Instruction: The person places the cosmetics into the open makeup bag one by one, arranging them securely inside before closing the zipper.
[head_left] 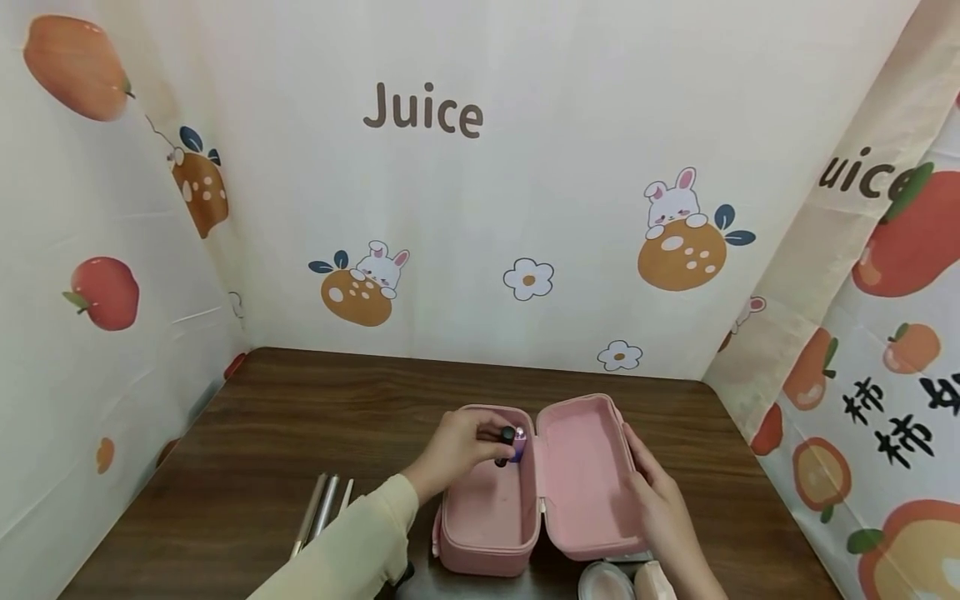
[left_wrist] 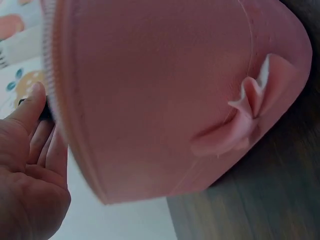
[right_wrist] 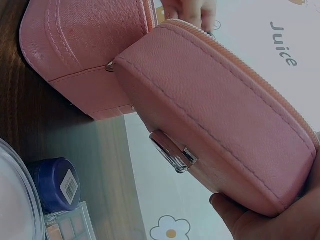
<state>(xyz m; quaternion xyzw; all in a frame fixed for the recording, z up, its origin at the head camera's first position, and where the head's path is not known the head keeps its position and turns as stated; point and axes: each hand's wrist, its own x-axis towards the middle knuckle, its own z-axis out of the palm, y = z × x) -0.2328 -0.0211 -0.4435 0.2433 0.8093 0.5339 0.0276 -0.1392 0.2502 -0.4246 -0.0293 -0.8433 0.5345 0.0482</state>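
Fingers of the left hand (head_left: 461, 450) are curled closed around a small black item (head_left: 507, 435), pinched with the thumb over the far end of the pink case (head_left: 491, 560). Just beside it, by the case's inner wall, shows a small purple item (head_left: 518, 448); whether the hand also holds that, I cannot tell. The right hand (head_left: 663, 500) grips the outer edge of the lid (head_left: 588, 475), which lies folded open to the right of the case. A silver clasp (right_wrist: 172, 151) sits on the lid's outside, and a pink bow (left_wrist: 245, 117) on the case

The case stands on a dark wooden table (head_left: 360, 400). Slim sticks (head_left: 324, 508) lie left of it, near the pale sleeve (head_left: 367, 533). Near the right hand are a round clear container (head_left: 603, 583), a blue jar (right_wrist: 56, 185) and a palette (right_wrist: 70, 225). Behind hangs a fruit-printed cloth (head_left: 480, 192)
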